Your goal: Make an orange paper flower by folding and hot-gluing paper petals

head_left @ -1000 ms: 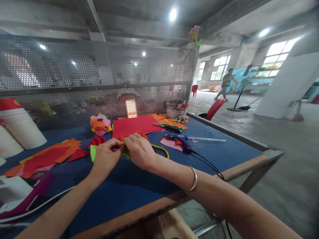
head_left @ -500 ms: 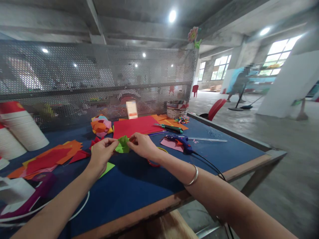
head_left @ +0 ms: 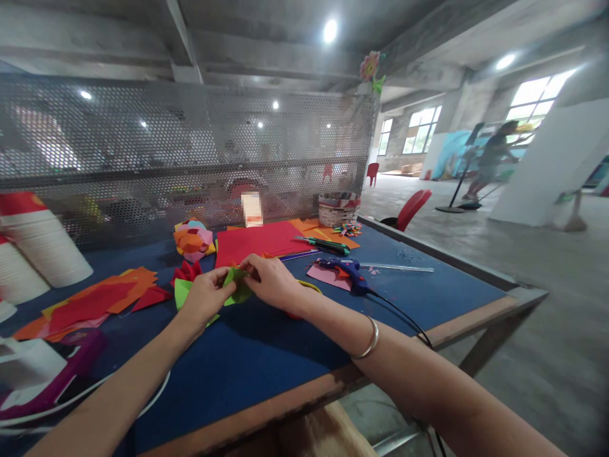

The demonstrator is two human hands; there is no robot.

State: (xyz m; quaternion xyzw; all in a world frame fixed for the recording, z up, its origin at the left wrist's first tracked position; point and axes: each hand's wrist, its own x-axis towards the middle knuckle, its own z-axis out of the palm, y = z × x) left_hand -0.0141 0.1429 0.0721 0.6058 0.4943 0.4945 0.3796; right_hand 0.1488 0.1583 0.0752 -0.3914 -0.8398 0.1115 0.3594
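Between my two hands is a piece of folded green paper. My left hand pinches its left side, and my right hand pinches its upper right edge, a silver bangle on that wrist. More light green paper shows beside and under my left hand. A folded red paper piece lies just behind that hand. Partly hidden under my right forearm are scissors with yellow and red handles. Behind my hands lies a large red sheet.
A glue gun, a utility knife and a basket lie to the right. On the left are orange and red paper sheets, stacked paper cups and a purple-white device. A person stands in the background.
My left hand has moved slightly right and down, closer to my right hand, and the green paper is turned. More green paper shows at the left. The background person has moved right.
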